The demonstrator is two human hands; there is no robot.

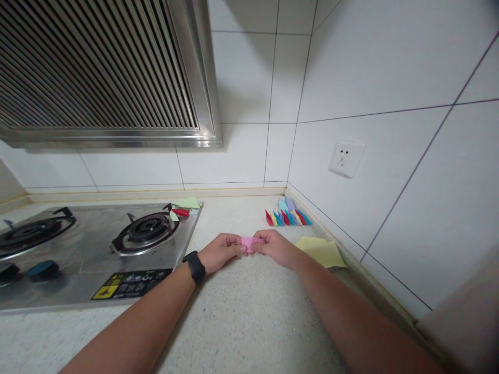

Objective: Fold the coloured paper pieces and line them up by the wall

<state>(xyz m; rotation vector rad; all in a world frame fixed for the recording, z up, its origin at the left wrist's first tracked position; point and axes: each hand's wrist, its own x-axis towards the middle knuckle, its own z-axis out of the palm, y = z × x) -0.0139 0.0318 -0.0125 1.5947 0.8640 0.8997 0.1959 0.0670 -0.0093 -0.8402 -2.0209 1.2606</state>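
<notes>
A small folded piece of pink paper [249, 243] is pinched between my two hands, just above the speckled countertop [249, 311]. My left hand [225, 251] grips its left end; a black watch [194, 267] sits on that wrist. On the other end, my right hand [275, 246] holds the paper with thumb and fingers, which hide part of it. Beyond my hands stands a row of small folded papers [286, 217] in red, yellow, teal and purple. To the right of my right hand lie yellow paper sheets [322, 251], partly covered by my forearm.
A steel gas stove [97, 259] takes up the left, with pale green paper [186, 202] and a red folded paper [180, 212] at its back right corner. A range hood [117, 137] hangs above. Tiled walls meet behind the counter; a socket [346, 159] is on the right wall.
</notes>
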